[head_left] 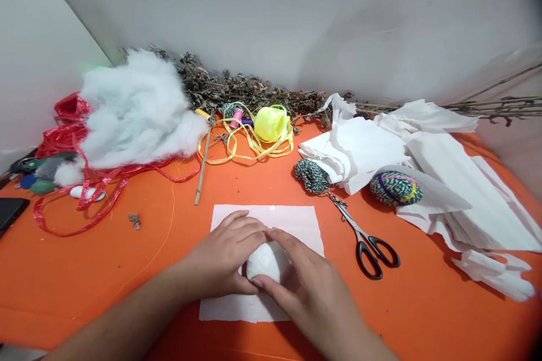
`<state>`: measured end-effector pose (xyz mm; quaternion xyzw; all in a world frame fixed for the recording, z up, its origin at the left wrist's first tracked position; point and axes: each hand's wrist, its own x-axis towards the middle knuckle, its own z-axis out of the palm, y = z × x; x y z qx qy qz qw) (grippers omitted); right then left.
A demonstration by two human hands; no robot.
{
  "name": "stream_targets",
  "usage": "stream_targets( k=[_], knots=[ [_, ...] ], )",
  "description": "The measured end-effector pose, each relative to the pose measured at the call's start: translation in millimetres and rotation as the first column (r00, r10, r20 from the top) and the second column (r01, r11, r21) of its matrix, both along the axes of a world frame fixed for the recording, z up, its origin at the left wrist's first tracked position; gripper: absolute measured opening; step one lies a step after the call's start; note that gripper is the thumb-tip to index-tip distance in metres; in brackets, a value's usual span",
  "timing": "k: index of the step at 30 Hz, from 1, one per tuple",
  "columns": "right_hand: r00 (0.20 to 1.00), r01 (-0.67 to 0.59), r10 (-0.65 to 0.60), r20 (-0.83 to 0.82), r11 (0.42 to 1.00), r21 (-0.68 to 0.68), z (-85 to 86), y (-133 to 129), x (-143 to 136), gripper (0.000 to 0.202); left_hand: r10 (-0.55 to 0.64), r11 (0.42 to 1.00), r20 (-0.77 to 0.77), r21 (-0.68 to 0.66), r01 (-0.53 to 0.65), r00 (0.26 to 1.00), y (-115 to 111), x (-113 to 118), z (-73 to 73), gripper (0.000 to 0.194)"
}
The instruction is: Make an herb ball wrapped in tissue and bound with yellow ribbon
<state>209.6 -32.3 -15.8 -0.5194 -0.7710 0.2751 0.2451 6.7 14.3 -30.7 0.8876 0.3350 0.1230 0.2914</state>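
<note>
Both hands are curved around a white ball (266,261) that looks wrapped in thin paper or cloth. My left hand (231,251) cups its left and far side, the thumb low on the near side. From the right, my right hand (307,273) closes round it, thumb pressed on the near face. Under the ball lies a white paper sheet (296,223), flat on the orange table. To the right are black-handled scissors (359,237), their blades pointing away toward a skein of dark green and white yarn (312,176).
White fluffy stuffing (135,113) sits back left on red ribbon (63,141). Yellow ribbon (271,124) and a brown stick (203,166) lie mid-back. Dried plant stems (254,90) line the wall. At right are torn white papers (449,175) and a yarn-wrapped ball (396,188).
</note>
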Motion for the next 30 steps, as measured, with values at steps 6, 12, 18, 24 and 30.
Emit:
stream_targets(
  k=[6, 12, 18, 24, 30],
  knots=[
    [0.993, -0.016, 0.004, 0.118, 0.995, 0.1, 2.7, -2.3, -2.3, 0.034, 0.009, 0.999, 0.037, -0.045, -0.008, 0.999, 2.6, 2.1, 0.8, 0.062],
    [0.966, -0.104, 0.009, 0.258, 0.928, 0.358, 0.2, -6.7, -10.4, 0.033, 0.038, 0.999, 0.058, -0.027, -0.037, 0.998, 5.0, 1.6, -3.6, 0.062],
    [0.964, -0.093, -0.001, 0.266, 0.935, 0.341, -1.6, -8.5, -14.1, 0.03, 0.04, 0.999, 0.02, 0.016, -0.04, 0.999, 5.1, 0.5, -7.9, 0.068],
    [0.954, -0.077, -0.046, 0.296, 0.918, 0.39, -2.3, -10.5, -16.7, 0.027, 0.031, 0.998, -0.01, 0.06, -0.03, 0.999, 2.7, 0.4, -5.7, 0.066],
    [0.942, -0.072, -0.091, 0.324, 0.886, 0.459, -6.0, -12.5, -19.0, 0.027, 0.032, 0.999, -0.021, 0.034, -0.031, 0.999, 2.8, 2.2, -6.0, 0.069]
  ],
)
